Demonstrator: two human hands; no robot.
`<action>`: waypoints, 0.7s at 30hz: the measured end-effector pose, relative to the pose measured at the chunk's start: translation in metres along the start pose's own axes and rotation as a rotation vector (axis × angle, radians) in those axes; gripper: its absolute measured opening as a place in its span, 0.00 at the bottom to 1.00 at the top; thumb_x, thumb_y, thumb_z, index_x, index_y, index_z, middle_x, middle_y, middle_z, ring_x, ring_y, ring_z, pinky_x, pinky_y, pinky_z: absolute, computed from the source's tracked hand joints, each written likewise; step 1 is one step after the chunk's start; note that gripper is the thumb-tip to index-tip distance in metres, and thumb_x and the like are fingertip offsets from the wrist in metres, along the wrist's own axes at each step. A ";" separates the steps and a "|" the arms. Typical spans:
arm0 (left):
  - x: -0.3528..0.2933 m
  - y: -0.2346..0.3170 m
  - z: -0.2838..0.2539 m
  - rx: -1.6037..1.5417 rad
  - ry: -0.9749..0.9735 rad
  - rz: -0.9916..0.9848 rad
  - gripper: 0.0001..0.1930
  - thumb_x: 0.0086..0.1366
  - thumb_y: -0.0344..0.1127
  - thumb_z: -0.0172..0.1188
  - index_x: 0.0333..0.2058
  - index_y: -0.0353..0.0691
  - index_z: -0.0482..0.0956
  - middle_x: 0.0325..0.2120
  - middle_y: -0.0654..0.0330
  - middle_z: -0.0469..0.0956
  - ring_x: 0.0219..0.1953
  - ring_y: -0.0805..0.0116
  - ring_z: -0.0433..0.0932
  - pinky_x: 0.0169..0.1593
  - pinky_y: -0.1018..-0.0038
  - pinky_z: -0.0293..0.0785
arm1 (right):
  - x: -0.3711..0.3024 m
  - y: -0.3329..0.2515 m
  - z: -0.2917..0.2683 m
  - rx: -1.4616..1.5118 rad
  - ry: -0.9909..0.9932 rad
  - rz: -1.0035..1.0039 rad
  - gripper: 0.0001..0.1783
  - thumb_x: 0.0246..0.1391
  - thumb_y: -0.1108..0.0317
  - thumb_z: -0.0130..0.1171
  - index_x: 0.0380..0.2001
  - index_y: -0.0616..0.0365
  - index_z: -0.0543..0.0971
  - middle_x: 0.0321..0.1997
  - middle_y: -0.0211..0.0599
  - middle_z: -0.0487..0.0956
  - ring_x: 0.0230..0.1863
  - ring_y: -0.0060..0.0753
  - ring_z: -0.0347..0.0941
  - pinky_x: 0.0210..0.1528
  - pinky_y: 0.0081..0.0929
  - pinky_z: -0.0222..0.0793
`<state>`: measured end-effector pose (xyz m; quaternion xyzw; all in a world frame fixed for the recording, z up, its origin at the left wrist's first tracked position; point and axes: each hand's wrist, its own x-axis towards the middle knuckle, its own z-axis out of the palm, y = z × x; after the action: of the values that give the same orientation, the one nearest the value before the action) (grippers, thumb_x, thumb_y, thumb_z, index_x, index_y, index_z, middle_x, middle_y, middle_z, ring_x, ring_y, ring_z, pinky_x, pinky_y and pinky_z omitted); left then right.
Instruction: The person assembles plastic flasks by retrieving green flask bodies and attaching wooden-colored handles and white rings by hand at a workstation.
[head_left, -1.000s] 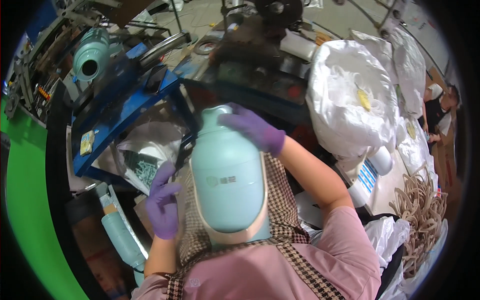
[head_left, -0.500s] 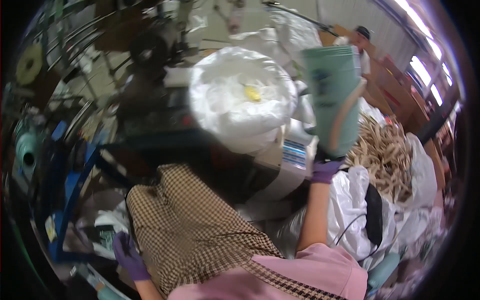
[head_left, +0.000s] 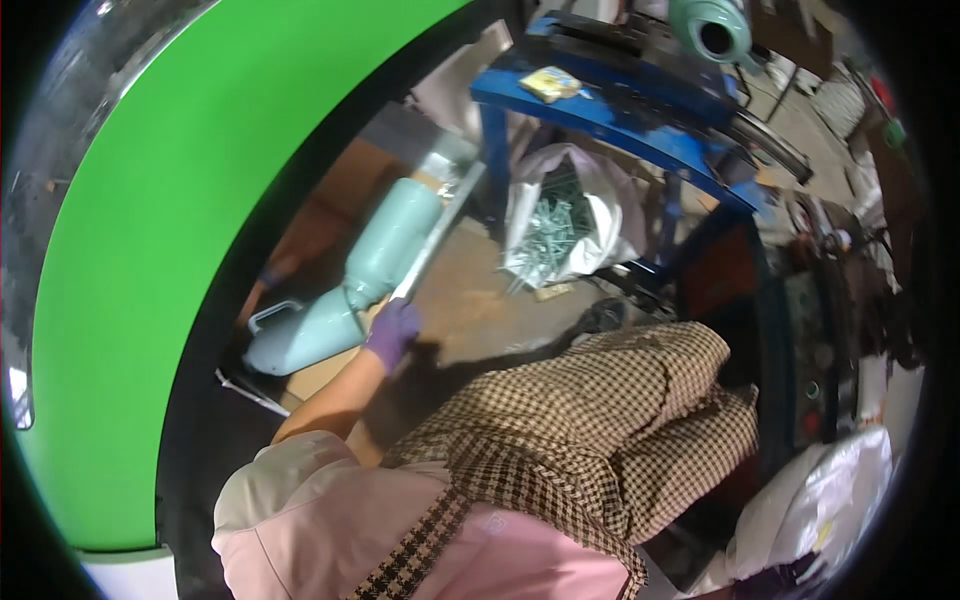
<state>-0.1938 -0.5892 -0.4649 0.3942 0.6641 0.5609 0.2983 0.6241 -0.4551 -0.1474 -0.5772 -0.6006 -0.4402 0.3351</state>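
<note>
Left hand (head_left: 393, 332) in purple glove grips a metal strip (head_left: 437, 236) beside the pale green bottle (head_left: 385, 247); right hand's grip cannot be told.

The person wears a pale pink short-sleeved top (head_left: 300, 500) under a brown-and-cream checked fabric apron (head_left: 590, 440) with a darker houndstooth strap (head_left: 420, 550). A purple thin rubber glove covers the left hand (head_left: 392, 332).
</note>
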 end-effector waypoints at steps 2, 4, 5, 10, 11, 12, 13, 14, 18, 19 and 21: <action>-0.015 -0.041 -0.063 0.107 0.250 -0.281 0.14 0.76 0.47 0.53 0.34 0.46 0.71 0.24 0.62 0.72 0.26 0.69 0.73 0.29 0.73 0.71 | -0.022 -0.049 0.035 0.279 -0.096 0.077 0.19 0.76 0.67 0.49 0.59 0.68 0.80 0.67 0.49 0.78 0.68 0.50 0.74 0.68 0.42 0.74; -0.020 -0.063 -0.103 -1.128 0.374 -0.807 0.16 0.77 0.51 0.52 0.34 0.48 0.73 0.20 0.62 0.71 0.20 0.71 0.74 0.21 0.78 0.70 | -0.041 -0.094 0.057 0.835 -0.098 0.520 0.21 0.76 0.64 0.49 0.60 0.71 0.78 0.73 0.51 0.71 0.72 0.52 0.70 0.67 0.42 0.76; -0.013 -0.070 -0.111 -1.279 0.467 -0.923 0.21 0.74 0.54 0.57 0.29 0.43 0.73 0.18 0.65 0.71 0.22 0.66 0.74 0.26 0.71 0.75 | -0.048 -0.113 0.062 1.000 -0.056 0.654 0.23 0.76 0.63 0.49 0.61 0.72 0.77 0.76 0.51 0.68 0.74 0.53 0.67 0.67 0.42 0.77; 0.058 -0.079 -0.109 -1.008 0.736 -0.730 0.34 0.62 0.67 0.67 0.52 0.43 0.76 0.42 0.51 0.80 0.42 0.56 0.82 0.41 0.67 0.87 | -0.035 -0.152 0.054 0.693 -0.210 0.258 0.22 0.78 0.64 0.47 0.60 0.73 0.77 0.75 0.53 0.67 0.73 0.52 0.69 0.63 0.40 0.79; 0.070 -0.077 -0.115 -1.029 0.912 -0.872 0.32 0.62 0.68 0.66 0.52 0.49 0.78 0.45 0.54 0.80 0.45 0.57 0.82 0.40 0.67 0.87 | -0.032 -0.152 0.050 0.646 -0.225 0.271 0.22 0.78 0.65 0.46 0.59 0.74 0.77 0.75 0.53 0.67 0.72 0.52 0.70 0.62 0.40 0.80; 0.085 -0.078 -0.115 -1.035 1.080 -0.975 0.30 0.62 0.68 0.65 0.53 0.55 0.79 0.48 0.57 0.80 0.47 0.58 0.81 0.39 0.67 0.88 | -0.031 -0.148 0.046 0.601 -0.235 0.284 0.21 0.78 0.65 0.46 0.59 0.74 0.77 0.75 0.53 0.67 0.71 0.51 0.71 0.62 0.39 0.80; 0.090 -0.078 -0.119 -1.112 0.949 -0.740 0.44 0.66 0.45 0.68 0.73 0.34 0.55 0.71 0.49 0.63 0.71 0.53 0.65 0.64 0.65 0.76 | -0.033 -0.144 0.043 0.654 -0.184 0.331 0.19 0.77 0.68 0.46 0.57 0.74 0.77 0.74 0.53 0.68 0.69 0.49 0.73 0.60 0.39 0.81; 0.103 -0.076 -0.123 -0.681 0.800 -0.738 0.38 0.67 0.47 0.66 0.69 0.37 0.61 0.67 0.50 0.67 0.66 0.53 0.69 0.61 0.63 0.78 | -0.036 -0.139 0.040 0.705 -0.186 0.357 0.19 0.77 0.69 0.46 0.57 0.74 0.77 0.74 0.53 0.69 0.68 0.49 0.73 0.59 0.38 0.81; 0.135 -0.048 -0.149 0.835 0.303 -0.622 0.25 0.68 0.52 0.62 0.59 0.46 0.78 0.58 0.52 0.81 0.55 0.53 0.82 0.54 0.59 0.80 | -0.059 -0.127 0.030 0.948 -0.210 0.587 0.20 0.77 0.68 0.44 0.60 0.72 0.76 0.74 0.52 0.69 0.68 0.47 0.73 0.63 0.40 0.77; 0.143 -0.034 -0.158 0.882 0.291 -0.606 0.27 0.67 0.49 0.63 0.60 0.45 0.76 0.59 0.52 0.80 0.56 0.54 0.80 0.56 0.59 0.79 | -0.062 -0.129 0.028 1.011 -0.196 0.634 0.21 0.77 0.67 0.44 0.61 0.72 0.76 0.74 0.52 0.69 0.68 0.47 0.72 0.64 0.41 0.76; 0.155 0.001 -0.179 0.930 0.240 -0.518 0.30 0.63 0.44 0.66 0.63 0.44 0.73 0.60 0.52 0.78 0.59 0.56 0.78 0.60 0.60 0.76 | -0.065 -0.143 0.024 1.157 -0.180 0.735 0.23 0.77 0.65 0.42 0.64 0.70 0.73 0.74 0.52 0.69 0.68 0.46 0.71 0.69 0.43 0.70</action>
<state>-0.4228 -0.5478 -0.4227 0.2415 0.9468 0.1572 0.1430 0.4919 -0.4515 -0.2357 -0.5062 -0.5299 0.1426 0.6654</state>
